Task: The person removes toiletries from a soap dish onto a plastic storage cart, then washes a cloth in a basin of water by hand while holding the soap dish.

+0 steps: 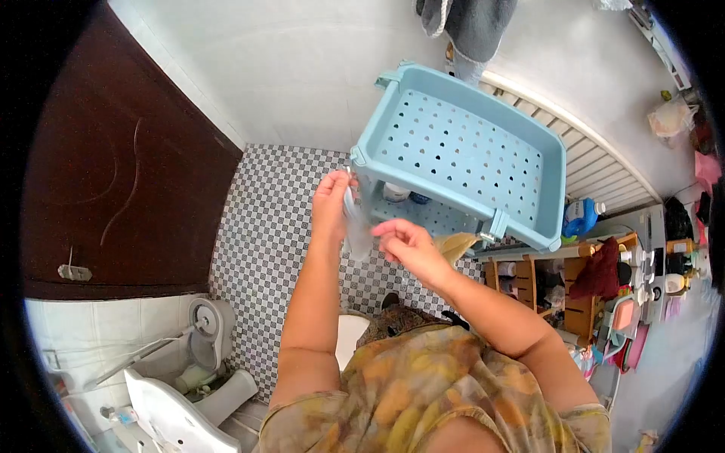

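My left hand (330,204) is raised at the near left corner of a light-blue plastic rolling-cart-like rack (555,185), its fingers closed. From them hangs a pale, see-through, blurred piece (358,238) that looks like thin plastic. A small metal hook shows at the fingertips by the rack's corner. My right hand (408,245) is just right of the hanging piece, fingers partly curled and apart, gripping nothing that I can see. Behind its wrist a tan cloth or bag (455,245) hangs at the rack's near right corner. Heart-shaped holes cover the upper tray's floor.
Bottles (396,192) stand on the rack's lower tier. A white radiator (596,170) runs behind it. Wooden shelving (580,291) with a dark red cloth is to the right, a blue bottle (581,217) near it. At lower left is a white washbasin (177,415); a brown door (121,181) is above.
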`<action>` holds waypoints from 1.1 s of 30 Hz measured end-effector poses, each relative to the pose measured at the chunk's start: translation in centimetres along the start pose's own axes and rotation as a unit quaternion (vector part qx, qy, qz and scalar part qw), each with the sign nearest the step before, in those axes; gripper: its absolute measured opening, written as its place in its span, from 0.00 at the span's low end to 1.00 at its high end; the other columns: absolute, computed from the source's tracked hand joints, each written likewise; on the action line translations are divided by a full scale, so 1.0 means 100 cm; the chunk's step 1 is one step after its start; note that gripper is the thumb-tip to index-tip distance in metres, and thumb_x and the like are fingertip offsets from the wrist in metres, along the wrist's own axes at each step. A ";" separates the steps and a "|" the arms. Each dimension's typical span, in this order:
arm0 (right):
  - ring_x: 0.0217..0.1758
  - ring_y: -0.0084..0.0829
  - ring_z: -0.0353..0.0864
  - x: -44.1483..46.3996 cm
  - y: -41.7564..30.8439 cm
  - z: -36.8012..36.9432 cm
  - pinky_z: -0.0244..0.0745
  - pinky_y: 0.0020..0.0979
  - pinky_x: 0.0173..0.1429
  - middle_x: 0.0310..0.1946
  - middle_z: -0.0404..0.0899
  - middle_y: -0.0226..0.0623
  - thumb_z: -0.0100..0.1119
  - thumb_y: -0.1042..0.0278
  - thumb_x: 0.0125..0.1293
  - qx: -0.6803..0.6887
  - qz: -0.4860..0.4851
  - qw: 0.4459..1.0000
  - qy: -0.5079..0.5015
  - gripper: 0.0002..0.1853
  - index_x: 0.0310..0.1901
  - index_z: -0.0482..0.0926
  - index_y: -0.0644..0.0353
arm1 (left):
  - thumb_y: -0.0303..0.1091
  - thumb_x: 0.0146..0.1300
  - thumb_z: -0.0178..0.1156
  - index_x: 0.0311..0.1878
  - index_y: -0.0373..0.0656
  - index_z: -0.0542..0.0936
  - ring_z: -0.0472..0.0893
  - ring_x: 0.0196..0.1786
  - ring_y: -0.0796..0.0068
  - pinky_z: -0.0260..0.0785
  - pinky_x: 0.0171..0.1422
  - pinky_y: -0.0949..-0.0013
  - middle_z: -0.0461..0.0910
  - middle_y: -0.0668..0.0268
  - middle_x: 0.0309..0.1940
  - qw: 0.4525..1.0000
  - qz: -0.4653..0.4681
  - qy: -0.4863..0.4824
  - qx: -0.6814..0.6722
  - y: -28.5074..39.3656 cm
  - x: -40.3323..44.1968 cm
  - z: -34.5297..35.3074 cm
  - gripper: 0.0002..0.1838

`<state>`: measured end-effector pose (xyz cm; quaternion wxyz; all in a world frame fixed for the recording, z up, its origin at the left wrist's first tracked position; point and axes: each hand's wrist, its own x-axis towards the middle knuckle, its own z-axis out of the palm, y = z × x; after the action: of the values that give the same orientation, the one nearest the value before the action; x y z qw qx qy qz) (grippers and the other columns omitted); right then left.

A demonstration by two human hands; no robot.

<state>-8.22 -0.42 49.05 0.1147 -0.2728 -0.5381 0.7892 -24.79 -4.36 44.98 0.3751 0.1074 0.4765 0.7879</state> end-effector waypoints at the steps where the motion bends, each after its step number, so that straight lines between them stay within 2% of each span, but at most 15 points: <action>1: 0.27 0.17 0.68 -0.006 0.001 -0.004 0.66 0.19 0.33 0.27 0.72 0.27 0.47 0.74 0.55 -0.027 0.024 0.999 -0.004 0.12 0.41 0.72 0.63 | 0.36 0.60 0.52 0.38 0.42 0.74 0.73 0.31 0.80 0.65 0.37 0.77 0.76 0.67 0.32 1.000 -0.003 -0.020 0.006 -0.002 0.000 -0.006 0.08; 2: 0.28 0.17 0.69 -0.011 0.002 -0.008 0.66 0.19 0.34 0.27 0.72 0.27 0.48 0.73 0.55 -0.055 0.048 0.997 -0.009 0.12 0.41 0.73 0.63 | 0.36 0.60 0.52 0.38 0.42 0.74 0.73 0.31 0.80 0.65 0.37 0.77 0.76 0.67 0.32 1.000 -0.008 -0.020 0.007 -0.005 0.001 -0.012 0.08; 5: 0.29 0.16 0.69 -0.028 0.017 -0.029 0.67 0.19 0.34 0.28 0.73 0.27 0.49 0.73 0.55 -0.066 0.065 0.995 -0.029 0.11 0.42 0.73 0.62 | 0.40 0.63 0.46 0.44 0.42 0.73 0.72 0.43 0.78 0.64 0.50 0.69 0.75 0.66 0.40 0.999 -0.035 -0.018 0.015 -0.008 0.003 -0.026 0.14; 12: 0.32 0.21 0.73 -0.075 0.041 -0.086 0.70 0.24 0.38 0.29 0.76 0.31 0.53 0.69 0.56 -0.167 0.110 0.977 -0.077 0.11 0.40 0.74 0.62 | 0.36 0.63 0.47 0.47 0.40 0.72 0.72 0.45 0.77 0.65 0.52 0.69 0.74 0.66 0.43 0.990 -0.003 -0.006 0.138 0.000 0.009 -0.043 0.13; 14: 0.33 0.24 0.75 -0.089 0.050 -0.106 0.71 0.26 0.39 0.30 0.77 0.33 0.54 0.68 0.55 -0.315 0.081 0.944 -0.057 0.11 0.39 0.75 0.62 | 0.35 0.63 0.47 0.48 0.40 0.72 0.72 0.45 0.76 0.65 0.52 0.70 0.74 0.65 0.44 0.988 0.000 -0.014 0.154 0.012 0.007 -0.038 0.13; 19: 0.32 0.25 0.76 -0.125 0.048 -0.147 0.70 0.26 0.38 0.28 0.77 0.35 0.54 0.69 0.54 -0.331 0.106 0.937 0.033 0.10 0.39 0.76 0.61 | 0.36 0.64 0.46 0.50 0.39 0.71 0.72 0.47 0.75 0.64 0.53 0.70 0.73 0.64 0.45 0.980 0.035 -0.033 0.195 0.033 0.005 -0.026 0.15; 21: 0.29 0.23 0.74 -0.136 0.044 -0.160 0.70 0.24 0.35 0.26 0.76 0.33 0.53 0.71 0.54 -0.319 0.101 0.934 0.124 0.11 0.40 0.75 0.62 | 0.38 0.64 0.45 0.51 0.39 0.70 0.72 0.47 0.75 0.64 0.53 0.69 0.73 0.65 0.45 0.975 0.042 -0.045 0.211 0.041 0.005 -0.016 0.17; 24: 0.25 0.20 0.72 -0.145 0.041 -0.178 0.69 0.22 0.33 0.22 0.74 0.30 0.53 0.75 0.53 -0.235 0.073 0.943 0.226 0.13 0.42 0.74 0.63 | 0.39 0.63 0.47 0.50 0.36 0.70 0.70 0.49 0.75 0.63 0.55 0.68 0.71 0.63 0.46 0.977 0.047 -0.074 0.194 0.043 0.009 -0.008 0.18; 25: 0.26 0.18 0.70 -0.145 0.047 -0.186 0.68 0.20 0.33 0.22 0.71 0.27 0.54 0.77 0.51 -0.242 0.023 0.938 0.248 0.18 0.47 0.70 0.63 | 0.41 0.63 0.47 0.51 0.35 0.70 0.69 0.50 0.75 0.61 0.56 0.69 0.71 0.63 0.46 0.977 0.036 -0.072 0.197 0.043 0.008 -0.003 0.20; 26: 0.26 0.18 0.70 -0.142 0.052 -0.190 0.68 0.20 0.33 0.22 0.71 0.27 0.54 0.77 0.51 -0.238 0.016 0.937 0.255 0.18 0.47 0.70 0.63 | 0.41 0.63 0.47 0.51 0.35 0.70 0.69 0.50 0.75 0.61 0.56 0.69 0.71 0.63 0.46 0.976 0.040 -0.082 0.199 0.045 0.007 0.002 0.20; 28: 0.29 0.20 0.71 -0.142 0.054 -0.191 0.69 0.22 0.35 0.25 0.72 0.29 0.56 0.76 0.49 -0.201 -0.053 0.928 0.309 0.24 0.51 0.67 0.62 | 0.43 0.63 0.48 0.53 0.34 0.68 0.68 0.51 0.73 0.59 0.57 0.69 0.71 0.63 0.48 0.969 0.027 -0.070 0.236 0.047 0.004 0.013 0.23; 29: 0.32 0.22 0.73 -0.141 0.052 -0.194 0.71 0.25 0.37 0.31 0.73 0.32 0.59 0.73 0.48 -0.246 -0.014 0.921 0.303 0.30 0.55 0.62 0.60 | 0.46 0.63 0.48 0.55 0.34 0.66 0.67 0.53 0.72 0.57 0.59 0.68 0.70 0.62 0.49 0.963 0.040 -0.060 0.259 0.048 0.000 0.020 0.25; 31: 0.37 0.28 0.74 -0.133 0.054 -0.192 0.73 0.29 0.40 0.37 0.72 0.38 0.62 0.69 0.46 -0.249 0.036 0.915 0.316 0.34 0.57 0.60 0.55 | 0.48 0.62 0.48 0.55 0.36 0.66 0.66 0.54 0.70 0.57 0.58 0.66 0.68 0.62 0.52 0.951 0.022 -0.064 0.301 0.046 0.003 0.017 0.27; 32: 0.43 0.32 0.73 -0.127 0.060 -0.194 0.73 0.31 0.42 0.41 0.71 0.43 0.62 0.68 0.46 -0.235 0.009 0.923 0.305 0.36 0.59 0.58 0.55 | 0.51 0.61 0.48 0.56 0.38 0.66 0.66 0.55 0.69 0.56 0.58 0.64 0.66 0.62 0.54 0.939 0.008 -0.050 0.341 0.045 0.006 0.013 0.28; 33: 0.47 0.35 0.72 -0.119 0.068 -0.195 0.74 0.32 0.45 0.46 0.69 0.46 0.62 0.67 0.46 -0.260 0.014 0.914 0.310 0.37 0.60 0.57 0.55 | 0.52 0.60 0.48 0.57 0.39 0.65 0.66 0.55 0.68 0.55 0.59 0.63 0.66 0.61 0.54 0.938 0.042 -0.043 0.340 0.041 0.008 0.010 0.29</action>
<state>13.16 6.65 41.21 0.1899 -0.5316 -0.6579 0.4985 -26.82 -4.18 48.80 0.3025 0.2824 0.6946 0.5884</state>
